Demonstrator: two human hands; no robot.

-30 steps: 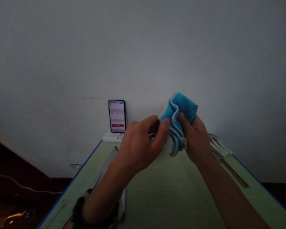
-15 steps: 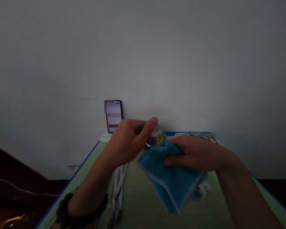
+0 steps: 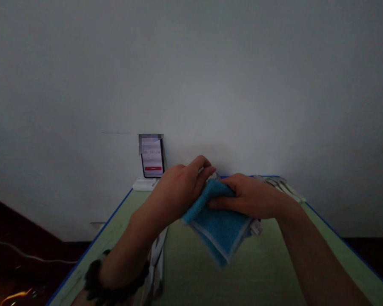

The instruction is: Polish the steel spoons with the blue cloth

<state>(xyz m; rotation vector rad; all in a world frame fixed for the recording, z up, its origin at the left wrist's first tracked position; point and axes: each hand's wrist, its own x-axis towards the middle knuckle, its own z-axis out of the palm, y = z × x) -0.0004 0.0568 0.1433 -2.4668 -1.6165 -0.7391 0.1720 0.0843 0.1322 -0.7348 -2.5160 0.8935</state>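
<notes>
A folded blue cloth [image 3: 223, 225] with a pale edge and a white tag hangs from my right hand [image 3: 249, 195], whose thumb and fingers are closed on it. Close beside it, my left hand [image 3: 187, 180] is closed in a pinch at the cloth's upper left edge. What its fingers hold is hidden. A small shiny piece [image 3: 213, 175] shows between the two hands, mostly covered. Under my left forearm lie several long metal utensils [image 3: 155, 263], partly hidden.
A phone [image 3: 152, 157] showing a timer leans upright on a white stand [image 3: 143, 184] at the table's back left. Several pale-handled utensils [image 3: 282, 185] lie at the back right. The green table [image 3: 258, 272] has a blue edge and meets the wall.
My hands have come closer together, and the cloth has moved slightly up and left against my left fingers. The shiny round object behind them is now mostly hidden.
</notes>
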